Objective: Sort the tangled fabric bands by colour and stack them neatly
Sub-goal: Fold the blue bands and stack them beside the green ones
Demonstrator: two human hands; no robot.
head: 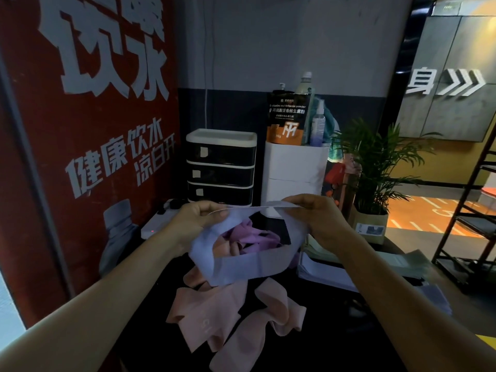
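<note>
Both hands, left hand (197, 218) and right hand (314, 213), pinch one lavender band (241, 267) aloft in a closed grip; pink bands (214, 312) and purple band (255, 234) lie unsorted on the table (335, 331); sorting barely begun, nothing stacked.

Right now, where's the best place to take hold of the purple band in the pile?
Judging by its pose, pinch the purple band at its raised top fold, from above. It sits bunched on the pink bands, and both hands hold the blue band looped in front.
</note>
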